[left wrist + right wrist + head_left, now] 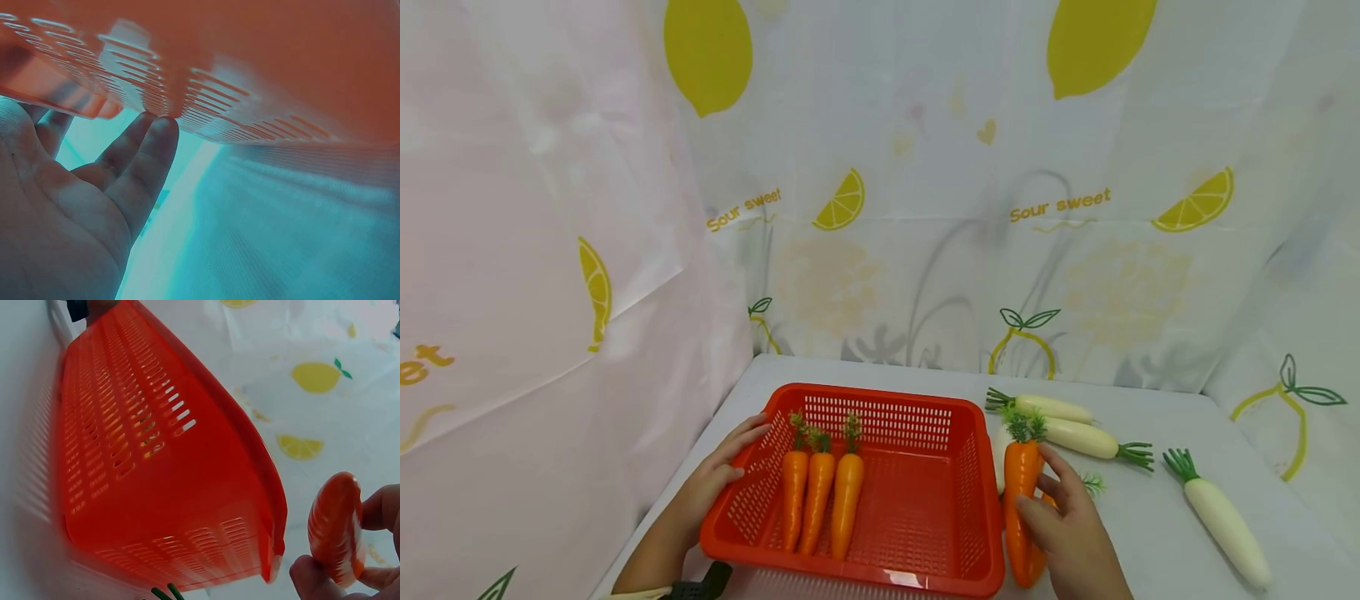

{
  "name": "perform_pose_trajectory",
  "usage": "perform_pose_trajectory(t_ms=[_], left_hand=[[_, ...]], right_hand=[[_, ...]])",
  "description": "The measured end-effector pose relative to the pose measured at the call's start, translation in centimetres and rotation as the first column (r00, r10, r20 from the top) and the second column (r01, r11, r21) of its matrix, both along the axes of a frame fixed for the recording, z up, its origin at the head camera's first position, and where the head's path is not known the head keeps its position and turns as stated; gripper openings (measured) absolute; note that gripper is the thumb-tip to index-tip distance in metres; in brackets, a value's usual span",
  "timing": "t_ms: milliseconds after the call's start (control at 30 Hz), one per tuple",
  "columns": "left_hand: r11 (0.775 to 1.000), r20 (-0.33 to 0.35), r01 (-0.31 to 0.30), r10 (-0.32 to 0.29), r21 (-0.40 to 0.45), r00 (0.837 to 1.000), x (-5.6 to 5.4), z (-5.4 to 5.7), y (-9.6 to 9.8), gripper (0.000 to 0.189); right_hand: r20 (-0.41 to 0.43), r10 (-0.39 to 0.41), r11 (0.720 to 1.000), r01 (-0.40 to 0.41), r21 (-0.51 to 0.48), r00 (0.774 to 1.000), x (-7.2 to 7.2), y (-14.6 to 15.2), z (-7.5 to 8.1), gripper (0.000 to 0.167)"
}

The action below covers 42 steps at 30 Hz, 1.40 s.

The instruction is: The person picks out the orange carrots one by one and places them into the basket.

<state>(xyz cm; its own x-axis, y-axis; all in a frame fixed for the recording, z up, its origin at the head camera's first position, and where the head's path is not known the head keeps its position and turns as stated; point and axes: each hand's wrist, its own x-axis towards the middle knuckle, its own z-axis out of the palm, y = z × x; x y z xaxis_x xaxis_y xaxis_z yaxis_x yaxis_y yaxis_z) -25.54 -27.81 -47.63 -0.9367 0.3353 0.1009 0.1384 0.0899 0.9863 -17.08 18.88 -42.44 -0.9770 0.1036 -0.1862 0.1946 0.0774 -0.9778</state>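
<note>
My right hand (1071, 529) pinches an orange carrot (1019, 500) with a green leafy top, just outside the right wall of a red perforated basket (917, 496). In the right wrist view, the carrot (331, 531) sits between thumb and fingers, beside the basket's rim. Another carrot (1038, 565) lies partly hidden behind the held one. Three carrots (818, 500) lie side by side in the basket's left half, tops toward the back. At the left rim rests my left hand (703, 492); in its wrist view, nearly straight fingers (156, 150) touch the slotted outer wall.
Right of the basket, several white radishes with green stems lie on the white table (1157, 517): two at the back (1052, 408) (1082, 437), one at far right (1225, 529), another partly hidden behind the held carrot. Lemon-print cloth (925, 292) encloses the table's back and sides.
</note>
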Motion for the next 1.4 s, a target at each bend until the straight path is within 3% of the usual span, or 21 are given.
perform_pose_trajectory(t_ms=[200, 467, 933, 1167, 1400], left_hand=[[1.0, -0.043, 0.027, -0.027, 0.003, 0.999, -0.2, -0.2, 0.0, 0.069], [0.999, -0.046, 0.03, -0.029, 0.017, 0.999, 0.1, 0.1, 0.3, 0.068], [1.0, -0.002, 0.005, -0.005, 0.019, 1.0, 0.1, 0.0, 0.1, 0.07], [0.999, -0.006, 0.013, -0.013, 0.032, 1.0, 0.2, 0.1, 0.1, 0.069], [1.0, -0.008, 0.011, -0.011, 0.027, 1.0, 0.2, 0.1, 0.1, 0.069]], right_hand=[[-0.051, 0.021, 0.999, -0.024, -0.042, 0.998, 0.0, -0.8, 0.2, 0.079], [-0.073, 0.067, 0.992, -0.074, -0.099, 0.995, 0.0, -1.9, 0.6, 0.077], [-0.069, 0.086, 0.996, -0.087, -0.013, 0.994, -0.3, -3.8, 0.7, 0.074], [-0.029, 0.079, 0.997, -0.079, -0.001, 0.996, -1.2, -4.6, 1.2, 0.075], [-0.042, 0.09, 0.996, -0.09, 0.006, 0.995, -1.7, -5.1, 1.1, 0.075]])
